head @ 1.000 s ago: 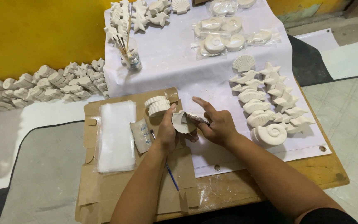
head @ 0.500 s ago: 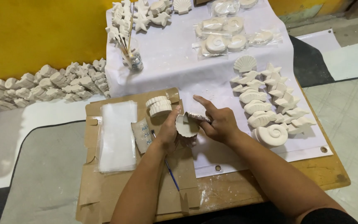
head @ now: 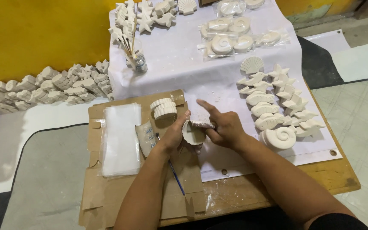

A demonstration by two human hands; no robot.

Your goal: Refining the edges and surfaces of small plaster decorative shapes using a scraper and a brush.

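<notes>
Roughly midway, by my read: many white casts laid out, some bagged, stack still loose. Largest first: white sheet (head: 171, 72) over table, cardboard (head: 107, 196) at near edge. Long row of casts (head: 47, 87) on floor at left by yellow wall. Finished row (head: 277, 106) to right of hands. Clear flat bags (head: 120, 138) on cardboard; filled clear packs (head: 231, 36) at far end. Shell (head: 192, 133) above cardboard edge; left hand (head: 173, 134) clamped on its rim. Right hand (head: 222, 127) pinches a small tool on it, index finger straight.
</notes>
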